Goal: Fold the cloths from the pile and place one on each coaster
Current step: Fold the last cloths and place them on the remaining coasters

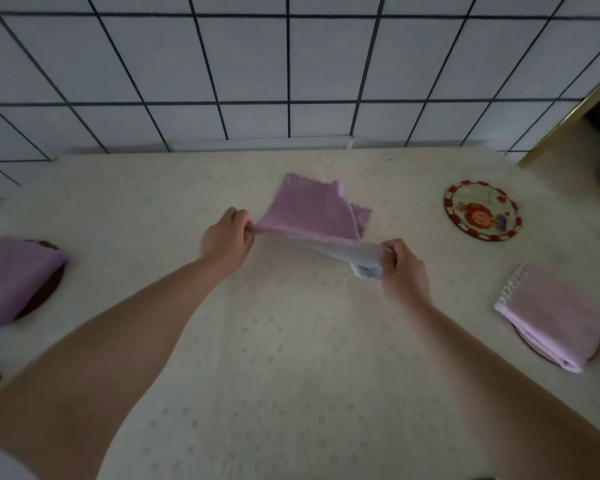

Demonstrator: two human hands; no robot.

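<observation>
Two hands, left hand [226, 241] and right hand [403, 268], pinch the purple cloth [312, 213]; you keep its edge taut; fold evenly.

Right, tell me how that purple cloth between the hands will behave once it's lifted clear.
The purple cloth is probably floppy: it sags between the left hand and right hand. Likely light, since a fingertip grip holds it. Its loose far edge may drag on the table.

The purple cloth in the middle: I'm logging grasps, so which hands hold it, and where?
Both: left hand and right hand pinch the purple cloth at its near edge's two ends.
</observation>
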